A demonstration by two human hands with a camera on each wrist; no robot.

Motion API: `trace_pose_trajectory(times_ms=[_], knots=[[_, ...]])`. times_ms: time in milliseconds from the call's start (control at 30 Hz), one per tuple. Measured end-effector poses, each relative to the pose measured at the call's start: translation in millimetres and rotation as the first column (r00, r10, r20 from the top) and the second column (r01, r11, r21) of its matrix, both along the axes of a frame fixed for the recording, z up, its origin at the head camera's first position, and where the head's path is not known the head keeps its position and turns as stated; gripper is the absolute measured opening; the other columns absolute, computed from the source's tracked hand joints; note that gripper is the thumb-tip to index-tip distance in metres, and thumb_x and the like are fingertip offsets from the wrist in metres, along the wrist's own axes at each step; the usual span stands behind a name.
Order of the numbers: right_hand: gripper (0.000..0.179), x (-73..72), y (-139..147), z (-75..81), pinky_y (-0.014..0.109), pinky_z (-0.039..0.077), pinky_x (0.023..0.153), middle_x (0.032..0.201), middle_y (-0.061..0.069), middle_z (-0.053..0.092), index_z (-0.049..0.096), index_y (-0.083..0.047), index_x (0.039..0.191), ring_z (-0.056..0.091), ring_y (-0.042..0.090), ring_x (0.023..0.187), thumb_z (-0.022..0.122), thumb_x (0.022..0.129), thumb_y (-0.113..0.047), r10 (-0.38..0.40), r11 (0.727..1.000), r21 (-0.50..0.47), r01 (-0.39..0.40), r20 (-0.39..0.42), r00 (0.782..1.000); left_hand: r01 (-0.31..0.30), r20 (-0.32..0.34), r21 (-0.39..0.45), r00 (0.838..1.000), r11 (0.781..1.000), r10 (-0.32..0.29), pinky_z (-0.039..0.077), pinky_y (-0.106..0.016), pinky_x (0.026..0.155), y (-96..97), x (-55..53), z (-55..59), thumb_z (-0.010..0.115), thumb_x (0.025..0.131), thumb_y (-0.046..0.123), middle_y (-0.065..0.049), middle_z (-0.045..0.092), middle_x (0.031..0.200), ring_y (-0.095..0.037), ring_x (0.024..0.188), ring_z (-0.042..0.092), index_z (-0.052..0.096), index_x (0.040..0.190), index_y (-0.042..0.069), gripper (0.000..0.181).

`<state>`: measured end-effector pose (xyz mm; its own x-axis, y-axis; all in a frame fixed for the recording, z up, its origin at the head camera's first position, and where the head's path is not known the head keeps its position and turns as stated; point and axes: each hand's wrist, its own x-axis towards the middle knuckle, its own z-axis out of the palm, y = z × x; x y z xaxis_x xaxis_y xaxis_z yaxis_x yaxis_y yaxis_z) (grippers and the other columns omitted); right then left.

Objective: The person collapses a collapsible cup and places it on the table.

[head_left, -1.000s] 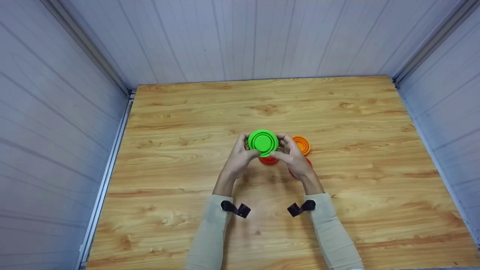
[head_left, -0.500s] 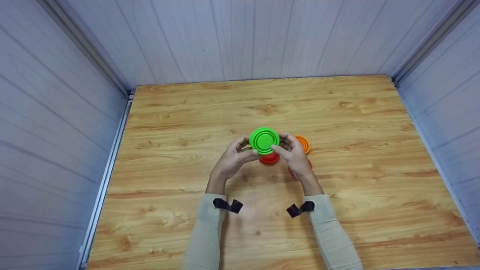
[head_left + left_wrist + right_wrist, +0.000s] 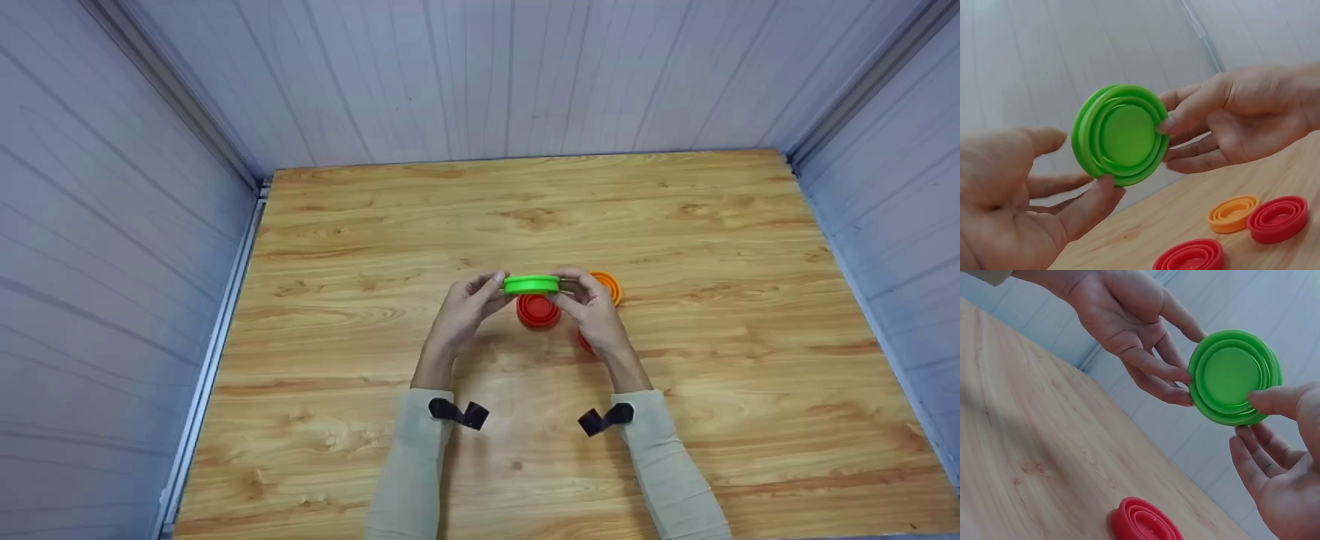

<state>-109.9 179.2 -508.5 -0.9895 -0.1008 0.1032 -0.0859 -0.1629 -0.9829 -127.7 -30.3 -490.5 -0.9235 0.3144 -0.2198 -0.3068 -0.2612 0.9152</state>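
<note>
A green collapsible cup (image 3: 531, 284), pressed flat into rings, is held above the table and seen edge-on in the head view. My right hand (image 3: 598, 315) pinches its right side, with the thumb on the ringed face in the right wrist view. On the opposite side, my left hand (image 3: 459, 315) has its fingers fairly straight, fingertips touching the rim. One left finger stands apart from the cup in the left wrist view. Below lie a red collapsible cup (image 3: 538, 310), an orange one (image 3: 1234, 214) and a second red one (image 3: 1278, 219), all flattened; the right hand partly covers the latter two from above.
The wood-grain table (image 3: 360, 315) carries the cups near its middle. Pale panel walls (image 3: 465, 82) enclose it at the back, left and right. Black wrist straps with small cameras (image 3: 476, 415) sit on both sleeves.
The green cup has tipped from face-up to edge-on in the head view. My left hand has shifted outward and changed its hold on the rim, while the right hand has barely moved.
</note>
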Motion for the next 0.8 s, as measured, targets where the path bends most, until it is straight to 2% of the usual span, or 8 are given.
trace_pose_trajectory(times_ms=[167, 233, 333, 467, 600, 700, 800], knots=[[0.035, -0.9, -1.9, -2.6, 0.025, 0.051, 0.090, 0.117, 0.011, 0.057, 0.055, 0.009, 0.119, 0.058, 0.018, 0.109, 0.064, 0.086, 0.006, 0.028, 0.999, -0.044, -0.028, -0.006, 1.000, -0.047, 0.076, 0.038, 0.996, 0.998, 0.044, 0.047, -0.031, 0.100, 0.7, -2.4, -1.2, 0.059, 0.095, 0.016, -0.019, 0.056, 0.120, -0.025, 0.114, 0.061, 0.050, 0.123, -0.010, 0.039], [0.039, -1.2, -3.1, -3.2, 0.025, 0.051, 0.090, 0.121, 0.015, 0.054, 0.052, 0.009, 0.122, 0.056, 0.019, 0.112, 0.063, 0.085, 0.009, 0.030, 0.996, -0.084, -0.028, 0.021, 0.999, -0.063, 0.099, 0.052, 0.993, 0.997, 0.057, 0.047, -0.032, 0.101, 0.0, -3.2, -2.6, 0.060, 0.094, 0.013, -0.018, 0.057, 0.119, -0.024, 0.113, 0.062, 0.050, 0.122, -0.010, 0.038], [0.045, -2.5, -5.1, -4.0, 0.023, 0.050, 0.090, 0.122, 0.012, 0.053, 0.045, 0.011, 0.128, 0.056, 0.019, 0.111, 0.060, 0.085, 0.012, 0.026, 0.993, -0.120, -0.016, 0.082, 0.996, -0.101, 0.108, 0.070, 0.990, 0.992, 0.093, 0.047, -0.032, 0.101, -1.1, -4.4, -5.4, 0.058, 0.093, 0.006, -0.018, 0.057, 0.118, -0.021, 0.108, 0.063, 0.051, 0.123, -0.012, 0.036], [0.044, -4.9, -6.8, -6.0, 0.025, 0.051, 0.090, 0.118, 0.008, 0.057, 0.045, 0.011, 0.128, 0.059, 0.018, 0.108, 0.060, 0.087, 0.008, 0.036, 0.992, -0.127, -0.018, 0.146, 0.989, -0.183, 0.106, 0.080, 0.979, 0.980, 0.174, 0.048, -0.031, 0.099, -1.3, -5.7, -9.3, 0.057, 0.091, -0.002, -0.017, 0.059, 0.115, -0.018, 0.103, 0.063, 0.053, 0.122, -0.014, 0.034], [0.040, -7.5, -6.8, -9.5, 0.030, 0.052, 0.091, 0.117, 0.011, 0.061, 0.050, 0.009, 0.127, 0.060, 0.020, 0.106, 0.061, 0.089, 0.002, 0.086, 0.984, -0.171, -0.054, 0.186, 0.979, -0.264, 0.095, 0.056, 0.961, 0.963, 0.258, 0.049, -0.029, 0.097, -1.6, -7.6, -13.0, 0.059, 0.089, -0.003, -0.015, 0.062, 0.112, -0.017, 0.102, 0.062, 0.059, 0.118, -0.011, 0.030], [0.039, -11.2, -10.3, -12.0, 0.040, 0.050, 0.097, 0.117, 0.012, 0.063, 0.052, 0.008, 0.127, 0.062, 0.020, 0.104, 0.062, 0.090, -0.001, 0.101, 0.979, -0.193, -0.059, 0.215, 0.971, -0.291, 0.064, 0.012, 0.955, 0.957, 0.289, 0.050, -0.028, 0.096, -3.2, -9.5, -17.6, 0.059, 0.089, -0.004, -0.014, 0.063, 0.111, -0.017, 0.102, 0.062, 0.061, 0.117, -0.009, 0.029], [0.040, -16.2, -18.9, -14.6, 0.048, 0.045, 0.100, 0.115, 0.012, 0.063, 0.053, 0.008, 0.126, 0.063, 0.018, 0.102, 0.063, 0.089, 0.000, 0.061, 0.985, -0.174, -0.018, 0.246, 0.967, -0.285, 0.031, -0.046, 0.958, 0.957, 0.286, 0.052, -0.031, 0.093, -7.0, -11.0, -24.4, 0.059, 0.090, -0.003, -0.015, 0.063, 0.112, -0.018, 0.101, 0.063, 0.062, 0.117, -0.007, 0.028]])
